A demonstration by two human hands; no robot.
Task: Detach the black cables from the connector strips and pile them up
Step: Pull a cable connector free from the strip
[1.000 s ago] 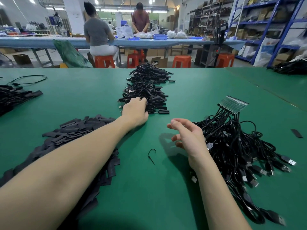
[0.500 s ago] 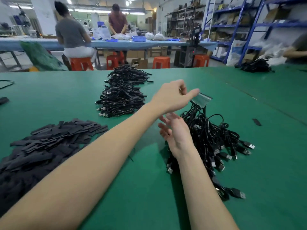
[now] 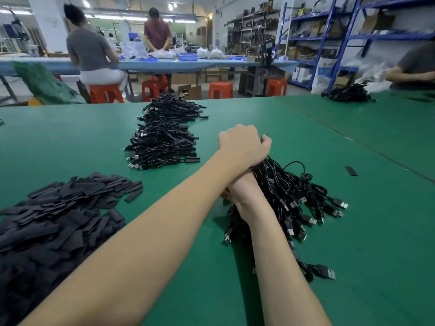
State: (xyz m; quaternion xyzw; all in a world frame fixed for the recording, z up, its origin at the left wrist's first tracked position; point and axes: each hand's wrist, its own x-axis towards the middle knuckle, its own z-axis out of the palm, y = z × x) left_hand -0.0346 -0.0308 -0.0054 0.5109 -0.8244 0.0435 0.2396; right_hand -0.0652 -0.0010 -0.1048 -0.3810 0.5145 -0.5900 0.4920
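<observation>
Head view: left hand fisted over top end of black cable bundle, fingers curled round upper ends of cables, left forearm crossing over right wrist. Connector strip not visible, presumably inside the fist; cannot confirm. Right hand just below left fist, mostly hidden under left forearm and against bundle; looks wrapped on the cables lower down, but finger closure cannot be told. Bundle fans out down and right of grip, USB plugs splayed on green table, a few more plugs trailing toward near edge beside right forearm. Pile of detached cables up and left of grip, well apart, lying in a long row running away from camera. Heap of flat black strips far left of grip, nearer camera. Single black strip lying alone right of grip. Another cable heap far upper right. People at blue table behind, orange stools underneath.
</observation>
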